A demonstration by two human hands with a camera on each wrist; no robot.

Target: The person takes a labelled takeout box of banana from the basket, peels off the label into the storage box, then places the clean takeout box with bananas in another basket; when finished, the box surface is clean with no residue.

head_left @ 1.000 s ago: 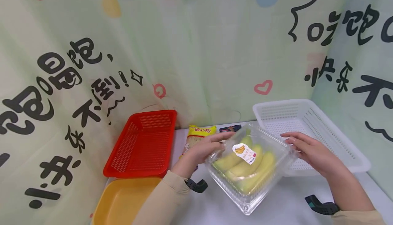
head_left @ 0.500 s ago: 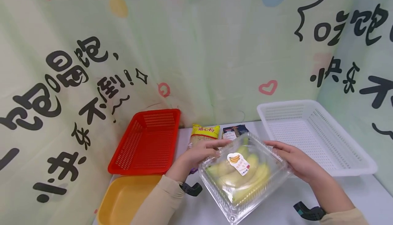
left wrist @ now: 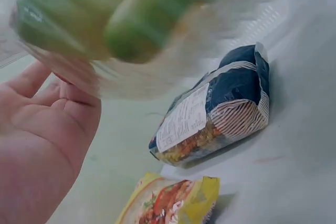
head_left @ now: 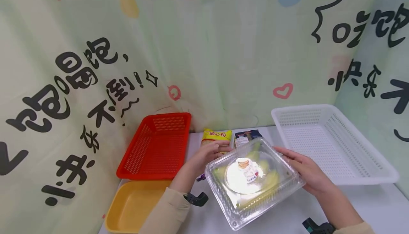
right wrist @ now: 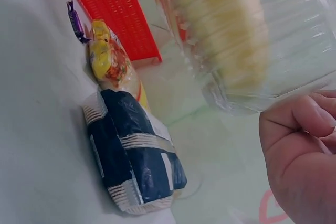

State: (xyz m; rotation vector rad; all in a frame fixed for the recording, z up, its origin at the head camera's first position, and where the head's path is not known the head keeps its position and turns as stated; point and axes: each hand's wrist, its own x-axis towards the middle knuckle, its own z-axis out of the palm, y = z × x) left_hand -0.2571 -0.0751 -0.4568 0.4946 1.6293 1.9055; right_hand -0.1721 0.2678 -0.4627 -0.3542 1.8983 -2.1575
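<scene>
A clear plastic clamshell box with bananas inside and a banana sticker on its lid is held tilted above the table. My right hand pinches its right edge; in the right wrist view the thumb and fingers curl at the box's rim. On the other side, my left hand lies at the box's back-left edge with fingers extended and relaxed. The left wrist view shows the left fingertips overlapped by the box, which is blurred there.
Behind the box lie a yellow pasta bag, a dark blue food bag and a small purple-wrapped item. A red basket and yellow tray stand left, a white basket right.
The box has shifted left and slightly down, and its lid now catches bright glare. My right hand has closed onto its edge; the left fingers have lifted a little away from the lid.
</scene>
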